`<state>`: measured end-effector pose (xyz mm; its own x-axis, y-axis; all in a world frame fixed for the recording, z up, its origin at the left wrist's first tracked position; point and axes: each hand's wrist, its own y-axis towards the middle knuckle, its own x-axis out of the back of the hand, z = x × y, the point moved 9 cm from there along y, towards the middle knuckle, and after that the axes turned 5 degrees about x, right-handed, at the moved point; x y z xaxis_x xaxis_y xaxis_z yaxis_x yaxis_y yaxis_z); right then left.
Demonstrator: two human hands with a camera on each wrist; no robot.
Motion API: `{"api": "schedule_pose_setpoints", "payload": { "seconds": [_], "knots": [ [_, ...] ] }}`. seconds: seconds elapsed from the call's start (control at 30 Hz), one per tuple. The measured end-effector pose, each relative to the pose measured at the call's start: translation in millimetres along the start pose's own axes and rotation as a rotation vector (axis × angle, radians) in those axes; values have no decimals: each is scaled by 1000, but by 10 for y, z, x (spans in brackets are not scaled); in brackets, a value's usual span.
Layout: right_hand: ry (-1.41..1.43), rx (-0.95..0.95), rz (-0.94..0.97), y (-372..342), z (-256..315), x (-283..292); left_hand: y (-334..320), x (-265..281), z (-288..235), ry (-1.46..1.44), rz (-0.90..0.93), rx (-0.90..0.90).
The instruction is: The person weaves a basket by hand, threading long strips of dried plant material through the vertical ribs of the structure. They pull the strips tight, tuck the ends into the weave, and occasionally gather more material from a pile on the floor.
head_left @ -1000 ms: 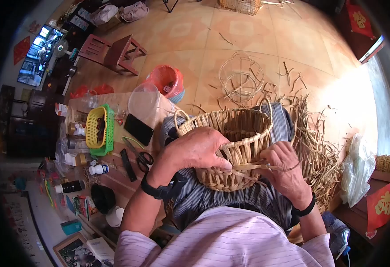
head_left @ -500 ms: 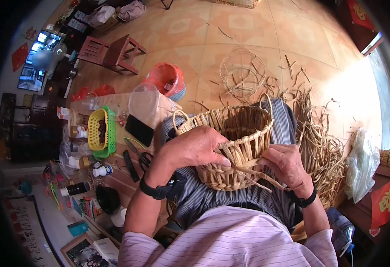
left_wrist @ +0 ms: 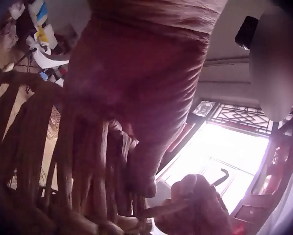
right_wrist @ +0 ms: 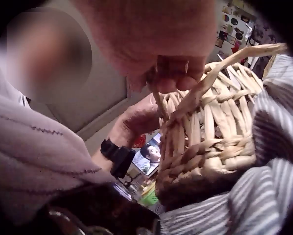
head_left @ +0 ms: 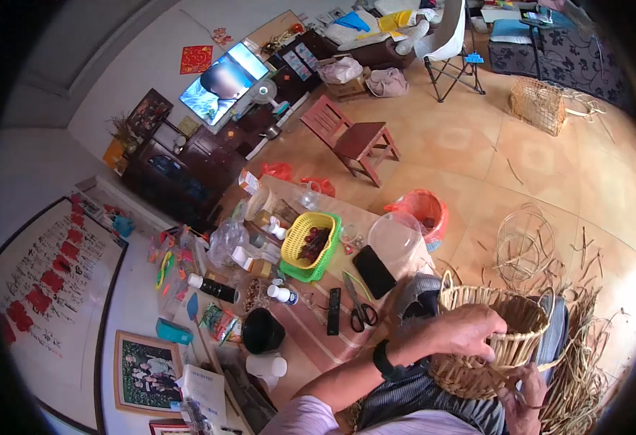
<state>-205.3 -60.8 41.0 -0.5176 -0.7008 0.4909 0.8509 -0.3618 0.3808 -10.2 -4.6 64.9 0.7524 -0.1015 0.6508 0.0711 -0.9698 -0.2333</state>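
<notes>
A woven basket (head_left: 466, 380) of pale twisted plant fibre, with loop handles, rests tilted on the person's lap. My left hand (head_left: 464, 332) grips its near wall, with the fingers over the rim. Low on the basket's right side, my right hand (head_left: 526, 397) pinches a flat fibre strand (right_wrist: 223, 66) between curled fingers and thumb. That strand crosses in front of the upright stakes in the right wrist view. In the left wrist view, the right hand (left_wrist: 194, 205) shows beyond the stakes, close to the left thumb.
On the left table lie scissors (head_left: 363, 317), a phone (head_left: 374, 272), a remote (head_left: 334, 312) and a yellow basket (head_left: 309, 238) of dark fruit. A red-lined bin (head_left: 428, 210) and a chair (head_left: 361, 141) stand ahead. Loose fibre (head_left: 575, 362) is heaped at the right.
The head view has swung left and up, so the basket and hands now sit lower right. The left hand keeps its hold on the wall; the right hand stays with the strand.
</notes>
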Motion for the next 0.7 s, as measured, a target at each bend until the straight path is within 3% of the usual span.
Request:
{"api": "schedule_pose_setpoints", "payload": {
  "seconds": [0.13, 0.17, 0.27, 0.37, 0.47, 0.57, 0.7],
  "knots": [
    [213, -83, 80, 153, 85, -178, 42, -123, 29, 11, 21, -20],
    [69, 18, 132, 182, 153, -190, 62, -122, 37, -3, 55, -19],
    [49, 71, 94, 203, 181, -238, 132, -170, 71, -46, 148, -41],
    [-172, 264, 228, 203, 354, -221, 180, -245, 123, -43, 206, -32],
    [-31, 169, 264, 136, 368, -150, 208, -275, 163, -94, 245, -16],
    [59, 52, 76, 161, 89, -112, 219, -270, 190, -152, 272, -4],
    [203, -89, 81, 133, -257, -77, 261, -360, 335, -268, 289, 24]
  ]
}}
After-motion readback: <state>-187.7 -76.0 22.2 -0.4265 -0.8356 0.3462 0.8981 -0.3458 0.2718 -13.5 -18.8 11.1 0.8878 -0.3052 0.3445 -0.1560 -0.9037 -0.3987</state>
